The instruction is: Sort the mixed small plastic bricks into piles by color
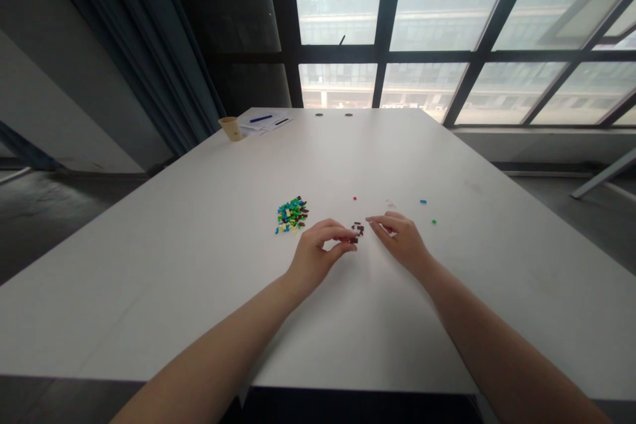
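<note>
My left hand (318, 252) rests on the white table (199, 265) with thumb and fingers pinched on a small dark brown brick (353, 239). A few more dark brown bricks (358, 228) lie just beyond it, between my hands. My right hand (400, 235) lies beside them, fingers curled together with something small and reddish under the fingertips that I cannot make out. To the left of my left hand sits a pile of small green, blue, yellow and dark bricks (291, 214).
Loose single bricks dot the table beyond my hands: a red one (354, 199), a white one (390, 203), a blue one (423, 201), a green one (434, 221). At the far left corner stand a paper cup (231, 128) and papers with a pen (265, 120). Windows lie behind.
</note>
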### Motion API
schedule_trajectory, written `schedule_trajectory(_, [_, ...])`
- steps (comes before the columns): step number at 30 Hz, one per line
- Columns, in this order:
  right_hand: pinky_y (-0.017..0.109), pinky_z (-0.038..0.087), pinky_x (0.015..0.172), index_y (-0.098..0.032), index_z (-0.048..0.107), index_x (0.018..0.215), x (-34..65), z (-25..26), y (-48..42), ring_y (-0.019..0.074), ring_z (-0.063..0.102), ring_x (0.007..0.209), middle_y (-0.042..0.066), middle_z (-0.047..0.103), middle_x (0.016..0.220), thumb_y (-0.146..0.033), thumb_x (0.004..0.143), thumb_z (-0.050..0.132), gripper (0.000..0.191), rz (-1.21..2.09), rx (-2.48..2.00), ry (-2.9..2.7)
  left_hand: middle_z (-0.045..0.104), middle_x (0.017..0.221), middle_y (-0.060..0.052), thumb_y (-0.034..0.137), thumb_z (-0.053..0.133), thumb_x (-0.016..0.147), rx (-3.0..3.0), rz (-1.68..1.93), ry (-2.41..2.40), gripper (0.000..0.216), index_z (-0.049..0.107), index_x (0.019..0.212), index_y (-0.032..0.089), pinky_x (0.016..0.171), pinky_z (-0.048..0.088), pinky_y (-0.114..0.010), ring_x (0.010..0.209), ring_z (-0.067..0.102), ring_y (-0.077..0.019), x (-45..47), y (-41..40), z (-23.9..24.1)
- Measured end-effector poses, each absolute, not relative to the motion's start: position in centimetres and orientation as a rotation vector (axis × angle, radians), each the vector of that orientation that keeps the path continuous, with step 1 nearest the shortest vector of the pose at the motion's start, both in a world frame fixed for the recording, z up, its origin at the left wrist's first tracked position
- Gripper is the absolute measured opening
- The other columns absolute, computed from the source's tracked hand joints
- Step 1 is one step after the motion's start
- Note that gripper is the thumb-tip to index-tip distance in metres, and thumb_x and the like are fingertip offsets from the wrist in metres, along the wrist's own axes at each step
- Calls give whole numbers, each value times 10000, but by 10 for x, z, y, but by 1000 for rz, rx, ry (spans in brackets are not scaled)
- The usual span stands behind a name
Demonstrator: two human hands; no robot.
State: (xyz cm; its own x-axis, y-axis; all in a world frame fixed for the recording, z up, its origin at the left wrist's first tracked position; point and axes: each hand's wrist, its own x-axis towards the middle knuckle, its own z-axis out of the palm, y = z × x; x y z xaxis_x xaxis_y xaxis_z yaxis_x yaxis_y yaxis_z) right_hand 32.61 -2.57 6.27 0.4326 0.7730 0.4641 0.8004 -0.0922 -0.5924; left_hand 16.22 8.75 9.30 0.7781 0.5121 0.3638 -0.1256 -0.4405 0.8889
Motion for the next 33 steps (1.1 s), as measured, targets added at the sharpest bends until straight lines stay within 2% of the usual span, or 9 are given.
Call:
schedule_trajectory(8, [291,419,669,-230,664,959,309,72,-29,132,498,661,7,556,663,-245,786,576,195,-175,-1465,-1550,646,706,-25,219,701,641,1797,679,418,100,719,739,221,678,434,-266,684,560,-145,169,91,87])
schedule_trajectory(12, [285,423,678,-256,646,1033,303,69,-27,134,507,717,15,573,724,-200,803,554,253,-142,-1411,-1610,657,644,-20,182,683,628,1615,494,445,56,706,677,172,666,449,-268,646,574,-142,173,92,84])
schedule_trajectory(15, [276,423,661,-276,649,1022,303,66,-25,136,502,726,11,557,713,-204,820,533,244,-104,-1425,-1637,685,694,-33,200,679,626,1547,396,422,85,701,693,152,716,459,-280,687,593,-148,174,92,80])
schedule_trajectory(18, [282,423,680,-260,659,973,305,65,-23,141,499,734,16,560,719,-211,825,530,203,-101,-1461,-1662,702,805,-59,218,687,618,1511,337,416,226,694,831,139,766,458,-300,752,606,-160,175,95,74])
schedule_trajectory(21, [300,417,747,-228,658,951,311,63,-23,147,508,764,30,572,760,-215,832,518,185,-100,-1579,-1640,687,916,-86,234,677,634,1593,369,462,403,632,1025,146,751,465,-313,773,605,-163,175,104,71])
schedule_trajectory(23, [312,408,778,-219,660,933,319,58,-23,157,513,792,36,572,779,-209,825,519,178,-78,-1726,-1562,663,988,-99,233,635,674,1765,467,555,413,597,1079,158,729,468,-315,787,599,-166,172,115,72])
schedule_trajectory(27, [308,402,744,-224,679,876,334,40,-24,165,516,777,33,565,769,-195,780,558,157,69,-1983,-1406,629,1032,-101,200,544,727,2158,629,798,337,596,1057,161,775,459,-338,842,588,-183,161,146,75])
schedule_trajectory(30, [293,391,706,-236,690,868,339,28,-22,155,511,734,24,555,746,-207,764,571,160,141,-2035,-1380,625,1035,-96,205,516,739,2316,652,920,292,617,1009,162,840,436,-346,861,586,-189,153,166,76])
schedule_trajectory(33, [285,386,695,-237,692,887,339,23,-19,150,505,719,22,548,734,-205,757,569,182,155,-2027,-1383,624,1039,-94,207,499,742,2376,630,993,290,626,1000,172,838,429,-346,864,581,-200,149,179,75])
